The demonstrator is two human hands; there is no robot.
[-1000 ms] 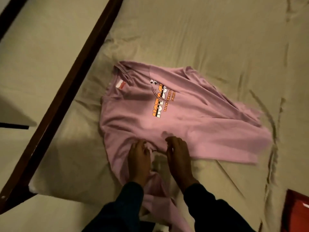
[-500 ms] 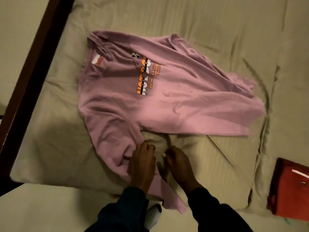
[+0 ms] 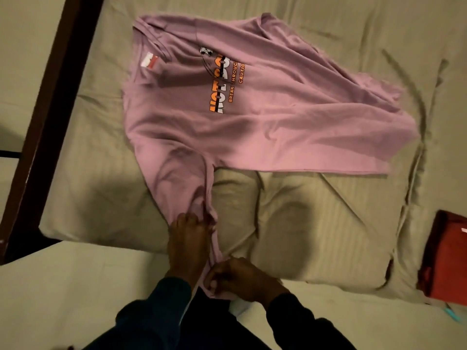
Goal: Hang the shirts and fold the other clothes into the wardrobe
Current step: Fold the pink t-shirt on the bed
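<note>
A pink long-sleeved shirt (image 3: 252, 117) with orange and white lettering lies spread on a beige bed (image 3: 328, 223), neck to the left. One sleeve runs down toward me. My left hand (image 3: 189, 241) lies on that sleeve partway down, fingertips bunching the fabric. My right hand (image 3: 235, 276) grips the sleeve's cuff end at the bed's near edge, fingers curled round the cloth.
A dark wooden bed frame rail (image 3: 50, 109) runs along the left side. A red folded item (image 3: 447, 258) lies at the right edge of the bed. Pale floor (image 3: 63, 299) shows below the bed's near edge.
Both hands have slid down the sleeve toward me, the right hand now at the cuff. The sleeve is stretched out straighter. The view has shifted so the shirt sits higher.
</note>
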